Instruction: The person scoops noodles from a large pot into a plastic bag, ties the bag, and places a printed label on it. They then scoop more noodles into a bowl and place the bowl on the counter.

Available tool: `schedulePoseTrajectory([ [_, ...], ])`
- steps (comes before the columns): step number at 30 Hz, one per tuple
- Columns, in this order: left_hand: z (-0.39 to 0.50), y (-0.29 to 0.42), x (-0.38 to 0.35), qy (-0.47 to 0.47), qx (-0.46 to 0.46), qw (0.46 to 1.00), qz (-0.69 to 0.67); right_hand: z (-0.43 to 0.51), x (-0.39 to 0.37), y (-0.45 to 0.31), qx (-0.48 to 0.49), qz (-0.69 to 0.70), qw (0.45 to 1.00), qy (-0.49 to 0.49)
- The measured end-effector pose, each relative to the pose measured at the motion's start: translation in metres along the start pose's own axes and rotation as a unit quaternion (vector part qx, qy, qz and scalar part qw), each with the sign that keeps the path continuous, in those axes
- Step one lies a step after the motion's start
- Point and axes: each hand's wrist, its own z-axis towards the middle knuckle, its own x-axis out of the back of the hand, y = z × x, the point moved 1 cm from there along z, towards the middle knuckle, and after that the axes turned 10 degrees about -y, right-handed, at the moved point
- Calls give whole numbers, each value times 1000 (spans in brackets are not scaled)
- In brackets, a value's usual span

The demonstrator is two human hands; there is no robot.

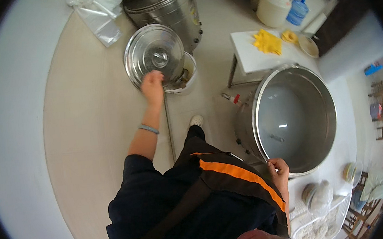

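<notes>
My left hand [153, 83], slightly blurred and with curled fingers, is over the lower edge of a round steel lid [142, 44]; whether it grips the lid I cannot tell. The lid stands tilted, its handle facing up, and partly covers a white bucket [193, 79] holding things I cannot make out. My right hand [279, 168] pinches the near rim of a large steel pot [260, 113]. Cloudy liquid [287, 110] is in the pot, with a small metallic-looking thing showing in it. A tap with a red handle [236, 98] sticks out from the pot's side.
A large steel barrel [171, 14] stands beyond the lid, near plastic bags [104, 24]. Yellow rubber gloves [269, 43] lie on a white table [248, 60]. A white plastic basket [342, 214] and a bagged bowl [318, 197] are at the lower right. My foot [196, 120] is on the floor.
</notes>
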Motion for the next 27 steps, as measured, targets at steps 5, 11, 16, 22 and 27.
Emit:
schedulePoseTrajectory([
  [5, 183, -27, 82, 162, 14, 980, -116, 107, -78, -36, -28, -7, 999, -14],
  [11, 368, -23, 93, 172, -148, 969, 98, 201, -139, -106, -9, -9, 998, -64],
  [16, 448, -53, 106, 228, -92, 902, 355, 231, -152, -131, -131, 12, 990, -59],
  [22, 453, -84, 122, 242, -34, 954, 174, 247, -156, -129, -102, 8, 992, -69],
  [27, 451, -67, 121, 232, -35, 967, 101, 246, -168, -120, -106, 15, 993, -48],
])
